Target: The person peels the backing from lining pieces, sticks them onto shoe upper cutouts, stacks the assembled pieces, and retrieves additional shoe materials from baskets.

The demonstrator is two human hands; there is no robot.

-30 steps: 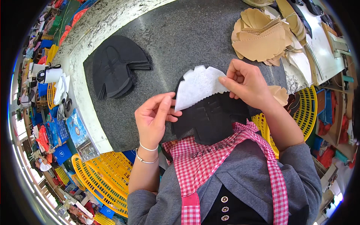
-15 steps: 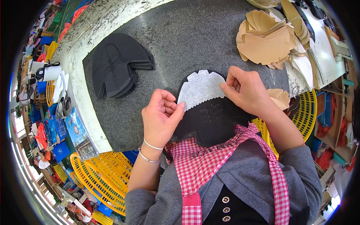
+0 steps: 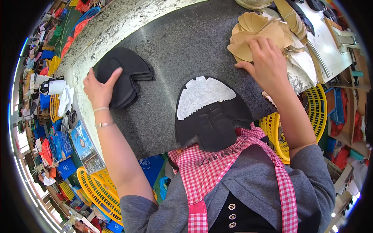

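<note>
One black shoe upper [image 3: 211,116] lies flat at the near edge of the dark desk [image 3: 175,42], its single white lining patch [image 3: 202,95] seemingly already stuck on. The left hand [image 3: 100,87] rests open-fingered on one stack of black uppers [image 3: 124,79], gripping nothing, while the right hand [image 3: 268,64] presses loosely into one heap of tan liners [image 3: 252,33], more apparently left to do.

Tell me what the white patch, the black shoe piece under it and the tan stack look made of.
White patch: probably thin nonwoven fabric, matte, with zigzag-cut edges. Black shoe piece: seemingly soft synthetic or textile, dull, with stitched panels. Tan stack under the right hand: looks like paperboard or stiffener sheet, flat and matte, the pieces fanned.
</note>
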